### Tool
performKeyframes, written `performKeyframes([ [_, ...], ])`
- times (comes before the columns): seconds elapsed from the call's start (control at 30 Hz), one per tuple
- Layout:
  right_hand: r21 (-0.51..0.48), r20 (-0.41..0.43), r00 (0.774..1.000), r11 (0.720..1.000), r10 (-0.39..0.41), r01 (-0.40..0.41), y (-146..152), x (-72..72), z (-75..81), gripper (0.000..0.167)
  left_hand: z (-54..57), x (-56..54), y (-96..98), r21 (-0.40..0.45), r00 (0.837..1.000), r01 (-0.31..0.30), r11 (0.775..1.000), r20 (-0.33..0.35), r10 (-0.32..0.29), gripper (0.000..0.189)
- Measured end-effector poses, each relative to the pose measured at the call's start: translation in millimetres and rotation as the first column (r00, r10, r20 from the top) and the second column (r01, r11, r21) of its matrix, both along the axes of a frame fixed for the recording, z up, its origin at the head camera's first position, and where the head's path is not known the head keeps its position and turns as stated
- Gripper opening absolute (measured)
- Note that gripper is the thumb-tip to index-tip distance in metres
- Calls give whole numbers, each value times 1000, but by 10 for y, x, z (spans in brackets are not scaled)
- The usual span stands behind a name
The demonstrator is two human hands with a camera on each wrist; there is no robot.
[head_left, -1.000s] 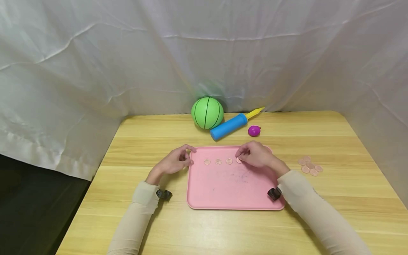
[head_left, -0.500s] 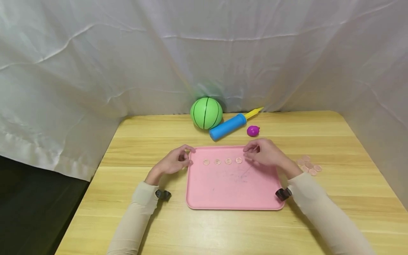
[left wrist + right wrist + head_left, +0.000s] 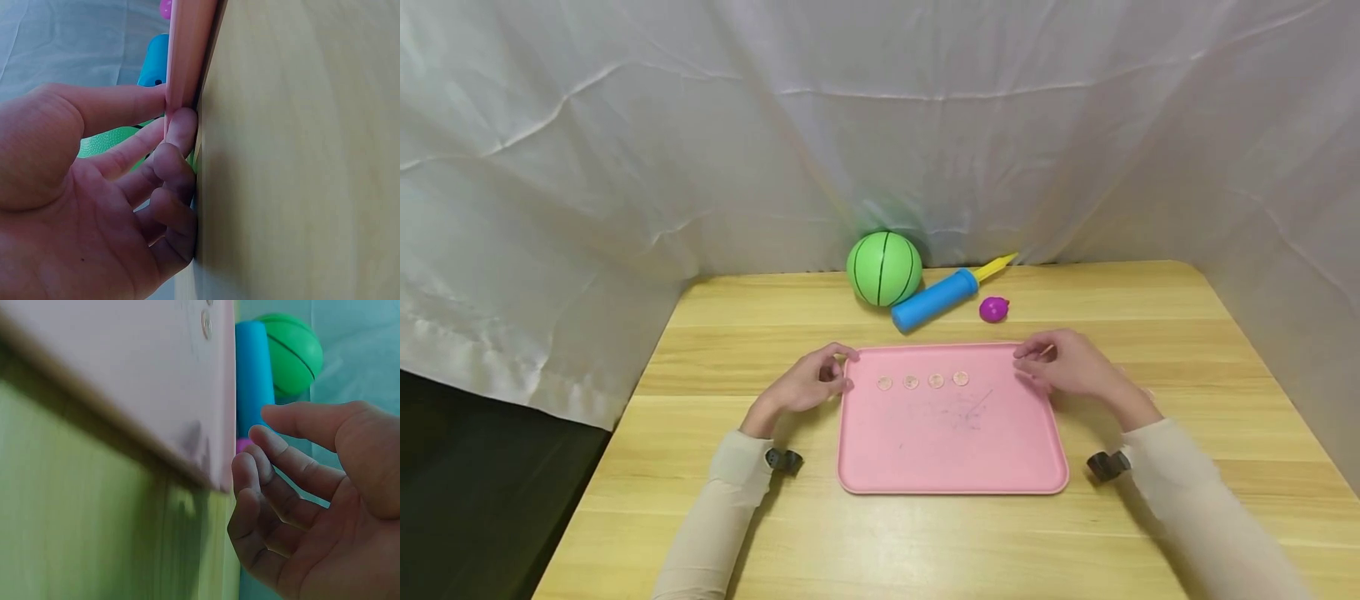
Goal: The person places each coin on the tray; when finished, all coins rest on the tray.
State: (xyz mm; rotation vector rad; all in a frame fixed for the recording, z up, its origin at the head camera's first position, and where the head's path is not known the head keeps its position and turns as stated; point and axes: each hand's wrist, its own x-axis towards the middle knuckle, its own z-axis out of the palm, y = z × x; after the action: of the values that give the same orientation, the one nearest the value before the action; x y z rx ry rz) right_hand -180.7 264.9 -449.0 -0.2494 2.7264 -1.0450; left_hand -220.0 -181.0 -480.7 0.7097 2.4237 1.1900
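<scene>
My left hand (image 3: 805, 383) holds the far left corner of a pink tray (image 3: 955, 490), its thumb on the rim and its curled fingers against the outer wall in the left wrist view. Several small copper coins (image 3: 936, 381) lie flat in a row inside the tray, towards its far side. Above the far right corner is my right hand (image 3: 1063, 362), fingers loosely bent with nothing between thumb and fingertips. Behind that hand, most of a cluster of loose coins (image 3: 1148, 393) on the table is hidden.
Behind the tray stand a green ball (image 3: 884, 269) with black lines and a blue hand pump (image 3: 936, 300) with a yellow nozzle. A small purple object (image 3: 994, 309), round with a stub, lies right of the pump. A grey-white curtain (image 3: 1000, 150) surrounds the wooden table (image 3: 925, 550).
My right hand has let go of the rightmost coin in the row and moved right to the tray's far corner. The left hand has stayed at the tray's edge.
</scene>
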Motion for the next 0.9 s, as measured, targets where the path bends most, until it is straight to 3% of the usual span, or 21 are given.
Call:
performKeyframes([
  [0.37,40,33,996,996,-87,86,556,93,13,37,-3,-4,2,11,1000,7,1000,-1,-7,43],
  [0.5,11,87,991,995,-103,102,727,131,22,40,-3,-5,3,11,1000,7,1000,-1,-7,43],
  [0.73,28,43,995,996,-90,89,915,156,-42,33,-10,6,-15,16,1000,7,1000,-2,-7,43],
  [0.9,41,8,991,991,-131,131,1083,217,-66,34,-1,6,-1,11,1000,0,1000,6,0,43],
])
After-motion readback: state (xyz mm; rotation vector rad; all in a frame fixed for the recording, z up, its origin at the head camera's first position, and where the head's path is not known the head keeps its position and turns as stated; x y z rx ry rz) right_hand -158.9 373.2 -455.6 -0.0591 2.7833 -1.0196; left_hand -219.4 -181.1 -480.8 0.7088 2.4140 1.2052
